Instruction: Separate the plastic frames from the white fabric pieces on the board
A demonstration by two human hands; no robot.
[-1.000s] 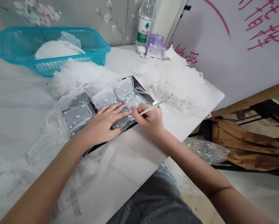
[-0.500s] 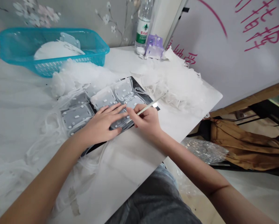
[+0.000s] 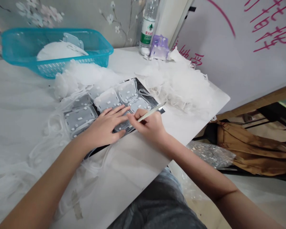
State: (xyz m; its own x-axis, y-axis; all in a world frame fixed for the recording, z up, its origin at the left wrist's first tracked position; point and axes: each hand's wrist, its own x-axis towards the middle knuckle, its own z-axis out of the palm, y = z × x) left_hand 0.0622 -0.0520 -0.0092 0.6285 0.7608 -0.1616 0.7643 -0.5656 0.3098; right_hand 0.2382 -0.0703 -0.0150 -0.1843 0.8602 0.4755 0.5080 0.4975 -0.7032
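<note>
While the flat, open left hand [image 3: 102, 128] is resting on the white-dotted panels [image 3: 79, 120] on a black sheet [image 3: 140, 85], the right hand [image 3: 149, 125] is pinching a slim stick [image 3: 152, 112] beside it. Every visible panel is already carrying dots.

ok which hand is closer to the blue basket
Left. The left hand lies in front of and right of the blue plastic basket; the right hand, holding a slim white stick, is farther right.

White table [image 3: 133, 168] with a moulded plastic sheet [image 3: 79, 119], white netting [image 3: 178, 86]
</note>
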